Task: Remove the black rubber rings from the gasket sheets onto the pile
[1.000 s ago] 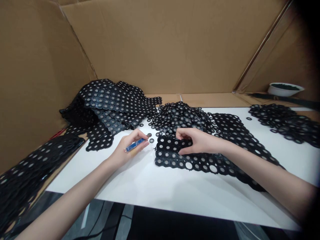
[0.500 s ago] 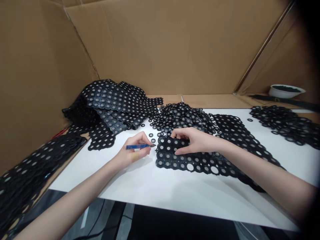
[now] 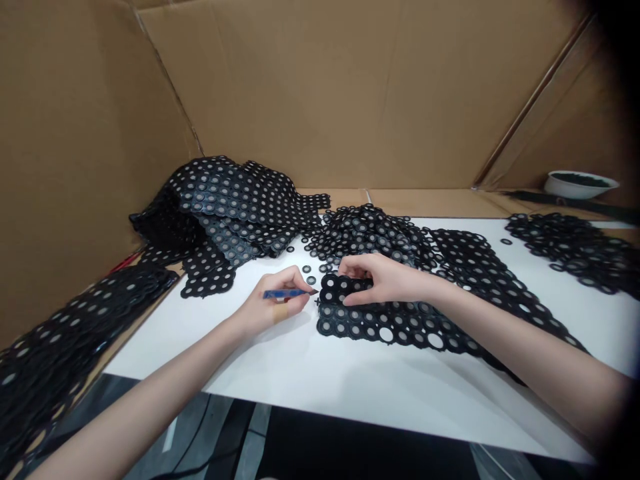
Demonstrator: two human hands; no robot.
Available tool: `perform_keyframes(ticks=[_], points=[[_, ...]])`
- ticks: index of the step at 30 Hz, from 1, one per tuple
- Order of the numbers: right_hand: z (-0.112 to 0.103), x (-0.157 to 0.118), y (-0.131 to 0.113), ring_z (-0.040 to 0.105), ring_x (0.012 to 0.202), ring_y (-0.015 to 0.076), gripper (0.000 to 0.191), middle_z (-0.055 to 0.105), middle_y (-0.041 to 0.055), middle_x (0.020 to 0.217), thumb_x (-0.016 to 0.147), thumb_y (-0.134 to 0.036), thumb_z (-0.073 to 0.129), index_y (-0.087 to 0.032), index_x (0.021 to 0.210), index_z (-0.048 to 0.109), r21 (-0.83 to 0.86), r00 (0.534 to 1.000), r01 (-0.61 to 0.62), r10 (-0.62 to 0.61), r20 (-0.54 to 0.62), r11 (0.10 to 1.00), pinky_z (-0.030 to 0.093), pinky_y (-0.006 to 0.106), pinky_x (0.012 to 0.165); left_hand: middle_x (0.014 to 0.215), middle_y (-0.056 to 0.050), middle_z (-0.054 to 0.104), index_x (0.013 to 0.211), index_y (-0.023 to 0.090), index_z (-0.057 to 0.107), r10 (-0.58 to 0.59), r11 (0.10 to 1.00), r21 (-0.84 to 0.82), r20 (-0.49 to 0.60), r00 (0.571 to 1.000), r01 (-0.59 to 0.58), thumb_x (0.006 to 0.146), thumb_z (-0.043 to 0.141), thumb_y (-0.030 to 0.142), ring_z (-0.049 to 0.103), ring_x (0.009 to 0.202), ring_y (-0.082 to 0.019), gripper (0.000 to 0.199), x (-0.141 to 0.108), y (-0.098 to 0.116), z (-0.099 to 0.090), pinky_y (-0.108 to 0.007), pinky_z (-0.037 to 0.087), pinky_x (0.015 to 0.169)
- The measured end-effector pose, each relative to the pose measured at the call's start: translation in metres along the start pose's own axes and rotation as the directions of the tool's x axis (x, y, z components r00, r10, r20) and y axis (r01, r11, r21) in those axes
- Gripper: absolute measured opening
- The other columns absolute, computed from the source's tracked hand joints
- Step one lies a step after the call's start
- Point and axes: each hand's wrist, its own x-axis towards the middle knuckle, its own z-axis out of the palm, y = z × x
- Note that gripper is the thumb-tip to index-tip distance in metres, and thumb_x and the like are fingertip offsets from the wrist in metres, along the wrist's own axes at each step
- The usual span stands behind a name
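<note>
Black, with rows of pale round dots, the holed sheet (image 3: 340, 328) lies flat on the white bench (image 3: 270, 373), to the right of the left hand (image 3: 277, 301) and under the right hand (image 3: 373, 280). Its long side runs left to right, and the right part comes nearer. Two big holes by its near edge show white.

The left hand has a tight hold on a blue tool (image 3: 283, 293). The dark tip points right and sits just beside the sheet's left end; I cannot tell if they touch. The right hand is nearer, right over the sheet, with its thumb and fingers apart like a letter C. I cannot tell how hard it pushes.

Two loose rings (image 3: 311, 280) lie near the tip. A pile of rings (image 3: 370, 230) sits on the far side, with a big heap of sheets (image 3: 235, 193) to its left. At the far right, a white bowl (image 3: 573, 190) holds small dark bits (image 3: 583, 179).
</note>
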Motion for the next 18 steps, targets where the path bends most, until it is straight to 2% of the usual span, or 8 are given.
perform_keyframes(ticks=[4,8,13,18], points=[[0.001,0.0,0.0,0.047,0.072,0.0137,0.03,0.054,-0.0007,0.081,0.073,-0.034,0.072,-0.018,0.092,0.056,-0.018,1.0,0.004,-0.005,-0.005,1.0,0.038,0.025,0.064,0.076,-0.001,0.058,0.086,0.012,0.055,0.003,1.0,0.024,0.009,1.0,-0.003,0.083,0.062,0.032,0.051,0.065,-0.007,0.022,0.001,0.002,0.001,-0.016,0.04,0.059],[-0.001,-0.003,0.0,0.05,0.07,0.0134,0.022,0.057,0.0,0.079,0.081,-0.032,0.064,-0.017,0.097,0.059,-0.018,1.0,0.008,-0.008,0.004,1.0,0.04,0.025,0.063,0.08,-0.002,0.062,0.089,0.012,0.061,0.09,0.972,0.221,-0.06,0.994,-0.075,0.085,0.059,0.029,0.052,0.067,-0.007,0.018,0.003,0.007,-0.002,-0.016,0.04,0.06],[-0.006,-0.01,0.001,0.055,0.07,0.0142,0.019,0.062,0.0033,0.081,0.089,-0.025,0.052,-0.014,0.102,0.061,0.046,0.999,-0.05,0.05,-0.01,0.998,0.044,0.026,0.064,0.094,-0.003,0.066,0.097,0.018,0.068,0.26,0.829,0.525,-0.057,0.964,-0.193,0.087,0.06,0.031,0.059,0.081,-0.01,0.018,0.005,0.008,-0.017,-0.019,0.044,0.071],[-0.007,-0.015,0.001,0.058,0.075,0.0164,0.021,0.066,0.0053,0.088,0.09,-0.024,0.048,-0.015,0.102,0.064,0.039,0.996,-0.07,0.071,-0.044,0.997,0.045,0.029,0.067,0.092,-0.006,0.059,0.08,0.013,0.06,0.336,0.724,0.661,-0.089,0.938,-0.196,0.092,0.05,0.031,0.054,0.086,-0.012,0.025,0.004,0.005,-0.035,-0.022,0.042,0.076]])
